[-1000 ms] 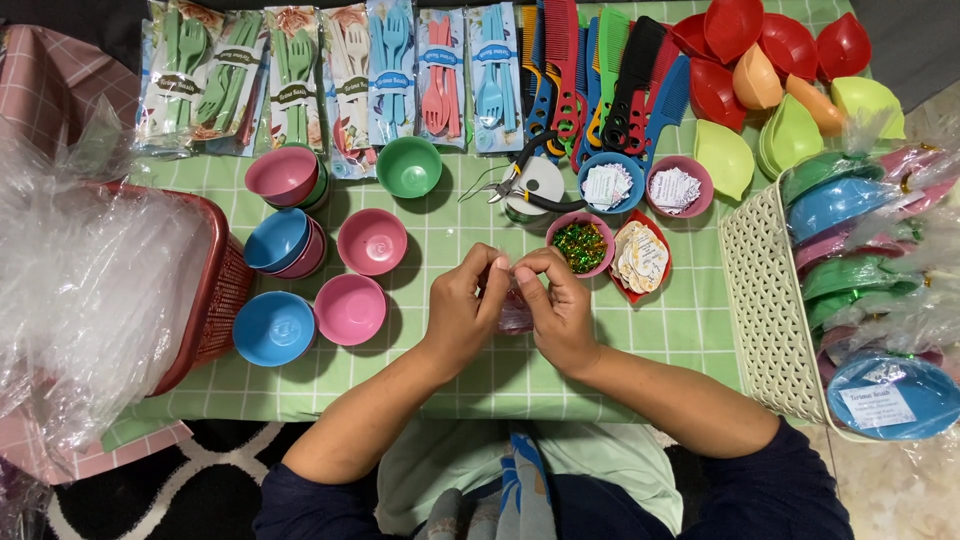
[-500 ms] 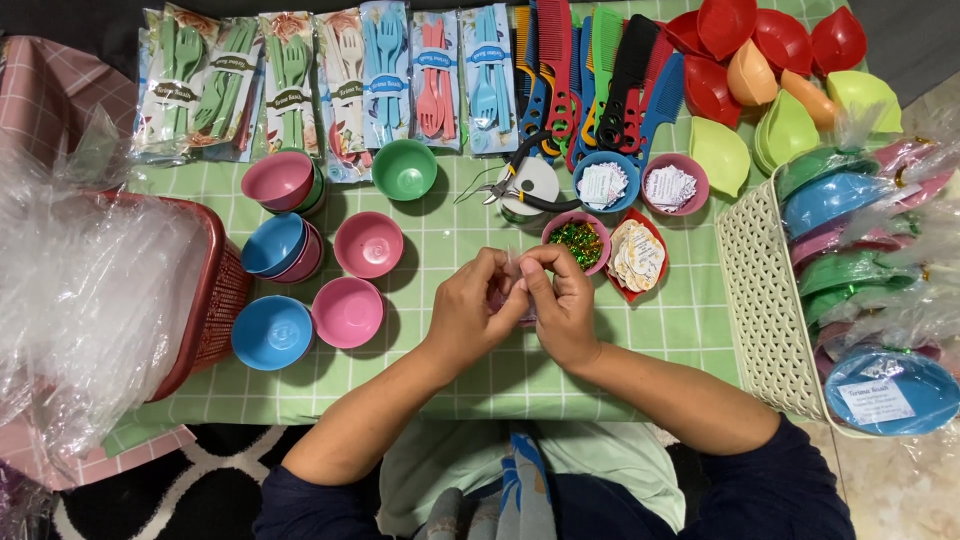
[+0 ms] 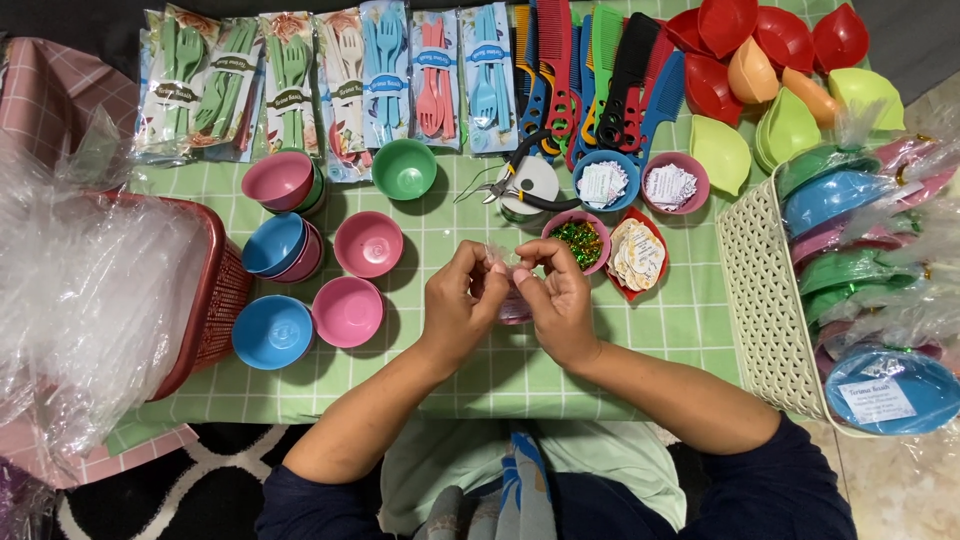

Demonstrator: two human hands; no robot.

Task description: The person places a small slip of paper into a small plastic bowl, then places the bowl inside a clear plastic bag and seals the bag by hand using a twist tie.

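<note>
Two hands (image 3: 512, 298) pinching one clear wrapper (image 3: 503, 262); two pink bowls (image 3: 357, 280) nearby

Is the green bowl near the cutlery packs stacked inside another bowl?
No: the green bowl stands alone on the checked tablecloth, apart from the stacked pink bowls to its left.

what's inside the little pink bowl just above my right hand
The small pink plastic bowl holds a heap of shiny green and gold bits, perhaps twist ties or foil. The heap covers the bottom of the bowl, and the right hand hides its near rim.
</note>
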